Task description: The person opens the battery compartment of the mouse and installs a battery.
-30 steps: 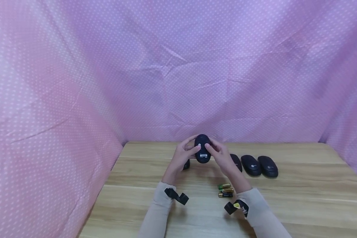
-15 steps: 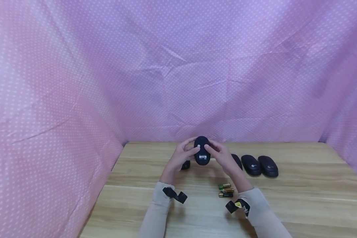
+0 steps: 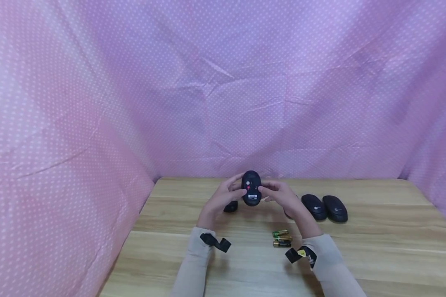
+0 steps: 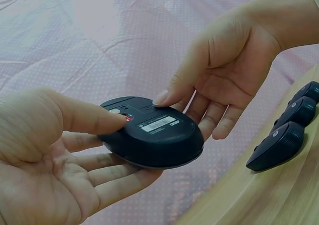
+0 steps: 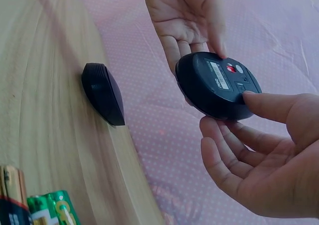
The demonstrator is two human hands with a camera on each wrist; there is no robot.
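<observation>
A black computer mouse [image 3: 251,196] is held up above the table with its underside towards the head camera. My left hand [image 3: 221,200] grips it from the left, thumb on the underside beside a glowing red spot, fingers beneath the shell. From the other side my right hand [image 3: 284,197] pinches it, thumb tip near the small switch area and fingers behind. In the left wrist view a white label shows on the mouse [image 4: 172,140]. The right wrist view shows the red light and a round pale spot on the mouse [image 5: 204,95].
Two more black mice [image 3: 314,207] lie on the wooden table [image 3: 379,231] at right; a third is mostly hidden behind my right hand. Another mouse [image 3: 231,206] lies by my left hand. Several batteries [image 3: 281,238] lie in front. A pink dotted cloth [image 3: 223,103] hangs behind.
The mouse has come down slightly. Both thumbs have slid lower on its underside, and the red light now shows. My right hand has shifted a little to the right.
</observation>
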